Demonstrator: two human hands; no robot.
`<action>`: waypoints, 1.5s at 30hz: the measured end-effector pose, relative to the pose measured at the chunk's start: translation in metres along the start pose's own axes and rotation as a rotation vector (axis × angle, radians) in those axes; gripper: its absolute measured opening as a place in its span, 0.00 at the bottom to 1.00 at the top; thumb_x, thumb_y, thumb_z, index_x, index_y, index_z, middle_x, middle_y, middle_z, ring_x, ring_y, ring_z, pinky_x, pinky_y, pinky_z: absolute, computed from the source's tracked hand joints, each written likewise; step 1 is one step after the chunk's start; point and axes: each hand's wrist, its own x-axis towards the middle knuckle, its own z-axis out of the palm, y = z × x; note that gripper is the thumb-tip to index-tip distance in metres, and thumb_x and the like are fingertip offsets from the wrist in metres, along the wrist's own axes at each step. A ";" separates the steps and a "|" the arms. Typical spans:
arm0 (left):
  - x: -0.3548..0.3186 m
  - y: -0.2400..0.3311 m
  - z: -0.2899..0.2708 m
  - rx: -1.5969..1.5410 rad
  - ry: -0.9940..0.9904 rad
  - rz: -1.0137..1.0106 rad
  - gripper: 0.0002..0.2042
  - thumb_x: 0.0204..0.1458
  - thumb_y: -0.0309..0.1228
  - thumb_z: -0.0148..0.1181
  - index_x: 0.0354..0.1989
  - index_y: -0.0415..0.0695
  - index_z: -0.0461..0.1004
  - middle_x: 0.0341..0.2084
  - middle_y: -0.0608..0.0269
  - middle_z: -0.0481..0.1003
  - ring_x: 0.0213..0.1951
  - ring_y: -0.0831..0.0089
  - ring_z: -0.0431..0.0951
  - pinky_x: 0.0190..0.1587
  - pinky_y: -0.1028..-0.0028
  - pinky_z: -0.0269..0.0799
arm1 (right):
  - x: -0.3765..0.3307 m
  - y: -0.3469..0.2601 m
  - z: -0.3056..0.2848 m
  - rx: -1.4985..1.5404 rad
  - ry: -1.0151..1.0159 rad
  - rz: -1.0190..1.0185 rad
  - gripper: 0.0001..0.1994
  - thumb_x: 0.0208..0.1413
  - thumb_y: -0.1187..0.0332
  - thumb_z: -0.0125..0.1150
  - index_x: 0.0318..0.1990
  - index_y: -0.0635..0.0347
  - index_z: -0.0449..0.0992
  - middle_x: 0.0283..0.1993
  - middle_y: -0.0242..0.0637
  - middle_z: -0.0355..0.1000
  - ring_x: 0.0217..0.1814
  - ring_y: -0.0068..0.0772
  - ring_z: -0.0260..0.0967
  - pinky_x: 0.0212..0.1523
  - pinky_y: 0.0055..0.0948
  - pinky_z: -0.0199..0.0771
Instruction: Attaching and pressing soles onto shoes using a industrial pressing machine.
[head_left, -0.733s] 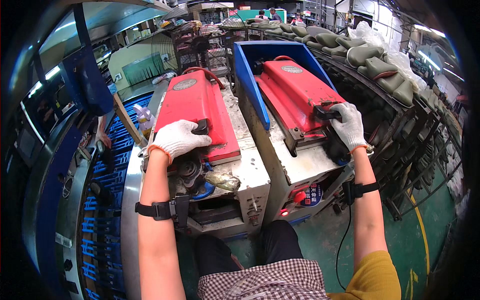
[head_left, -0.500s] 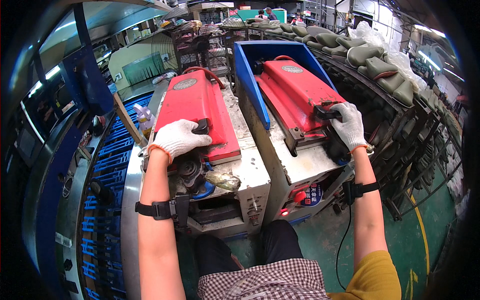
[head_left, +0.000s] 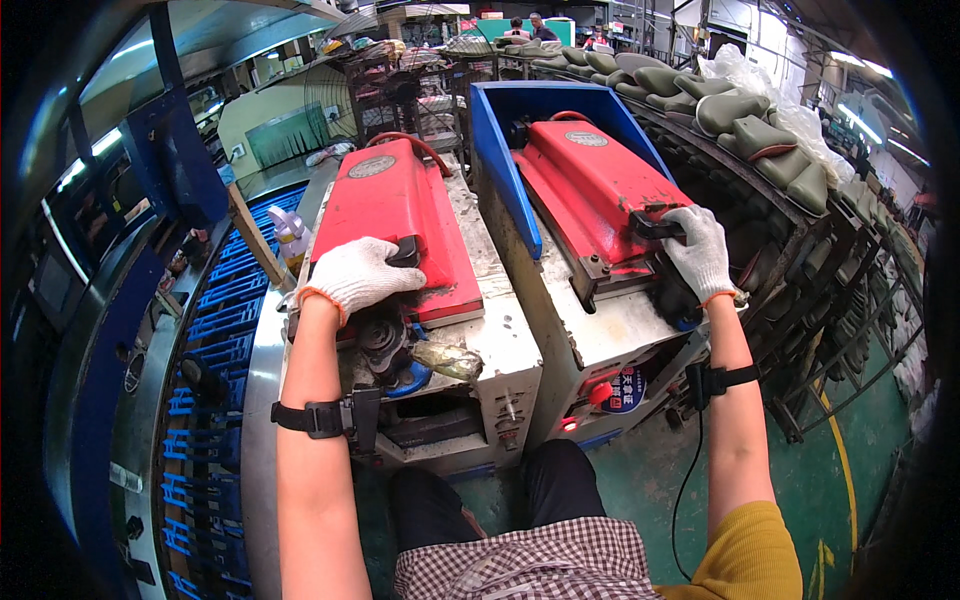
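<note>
Two machines with long red covers stand side by side in front of me. My left hand (head_left: 358, 278), in a white knit glove, is closed on the black handle (head_left: 405, 252) at the near end of the left red cover (head_left: 385, 210). On the right machine, my gloved right hand (head_left: 698, 250) grips another black handle (head_left: 655, 226) at the near corner of the right red cover (head_left: 590, 180). Both covers lie down on their white machine bodies. Below my left hand are a dark round knob (head_left: 380, 338) and a worn, wrapped lever end (head_left: 447, 359).
A blue guard (head_left: 505, 165) surrounds the right cover. Greenish shoe lasts (head_left: 735, 112) fill the rack at right. A conveyor with blue bars (head_left: 215, 330) runs along my left, beside a white bottle (head_left: 290, 232). People (head_left: 540, 28) are far back.
</note>
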 end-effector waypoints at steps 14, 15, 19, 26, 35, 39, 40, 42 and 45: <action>-0.002 0.001 -0.001 -0.013 0.011 -0.003 0.27 0.47 0.56 0.71 0.44 0.44 0.86 0.34 0.51 0.85 0.38 0.59 0.85 0.45 0.66 0.76 | 0.001 0.001 0.002 0.019 0.024 -0.025 0.13 0.44 0.71 0.71 0.41 0.52 0.81 0.40 0.39 0.78 0.48 0.49 0.75 0.51 0.46 0.76; -0.002 0.001 -0.001 -0.013 0.011 -0.003 0.27 0.47 0.56 0.71 0.44 0.44 0.86 0.34 0.51 0.85 0.38 0.59 0.85 0.45 0.66 0.76 | 0.000 0.001 0.002 0.018 0.024 -0.024 0.13 0.44 0.71 0.71 0.41 0.52 0.81 0.40 0.39 0.78 0.48 0.49 0.75 0.51 0.46 0.76; -0.002 0.002 -0.001 0.014 0.016 -0.001 0.27 0.47 0.56 0.71 0.45 0.45 0.86 0.34 0.51 0.85 0.37 0.59 0.85 0.45 0.66 0.76 | 0.000 0.002 0.001 0.006 0.022 -0.022 0.13 0.45 0.71 0.71 0.41 0.52 0.82 0.41 0.39 0.78 0.49 0.50 0.75 0.51 0.46 0.76; -0.002 0.003 0.001 0.052 0.042 -0.005 0.28 0.46 0.57 0.70 0.45 0.46 0.86 0.35 0.51 0.85 0.39 0.57 0.86 0.46 0.65 0.77 | 0.000 0.001 0.001 0.018 0.027 -0.011 0.13 0.45 0.71 0.71 0.41 0.52 0.82 0.41 0.40 0.79 0.49 0.50 0.75 0.52 0.47 0.75; 0.001 -0.005 0.004 0.049 0.059 0.005 0.28 0.46 0.58 0.70 0.47 0.48 0.86 0.37 0.53 0.85 0.40 0.57 0.86 0.47 0.66 0.77 | 0.000 0.000 0.002 0.013 0.026 -0.018 0.13 0.45 0.71 0.70 0.41 0.52 0.82 0.42 0.40 0.79 0.50 0.50 0.75 0.53 0.46 0.76; 0.000 0.000 0.002 0.028 0.029 0.000 0.28 0.46 0.58 0.70 0.47 0.49 0.86 0.37 0.53 0.85 0.40 0.57 0.86 0.48 0.66 0.77 | -0.001 0.003 0.001 0.012 0.008 0.005 0.14 0.44 0.71 0.70 0.41 0.52 0.81 0.43 0.40 0.79 0.52 0.50 0.75 0.54 0.46 0.76; 0.001 -0.002 0.003 0.028 0.041 0.003 0.28 0.46 0.58 0.70 0.47 0.49 0.86 0.37 0.54 0.85 0.41 0.57 0.86 0.48 0.66 0.77 | -0.002 0.004 0.002 0.017 0.016 0.001 0.14 0.44 0.72 0.70 0.42 0.52 0.82 0.43 0.41 0.79 0.52 0.50 0.76 0.54 0.46 0.76; 0.000 -0.003 0.004 0.027 0.053 0.008 0.28 0.46 0.58 0.70 0.47 0.49 0.86 0.37 0.54 0.85 0.41 0.57 0.86 0.48 0.66 0.77 | -0.004 0.006 0.002 0.021 0.025 -0.003 0.15 0.44 0.72 0.70 0.43 0.52 0.82 0.43 0.41 0.79 0.52 0.50 0.76 0.55 0.46 0.76; 0.000 -0.002 0.004 0.069 0.071 0.019 0.28 0.46 0.59 0.70 0.46 0.49 0.86 0.37 0.53 0.85 0.41 0.57 0.86 0.48 0.66 0.77 | -0.009 0.003 -0.001 0.126 0.040 0.041 0.15 0.46 0.73 0.69 0.45 0.54 0.82 0.47 0.42 0.79 0.55 0.49 0.75 0.60 0.44 0.74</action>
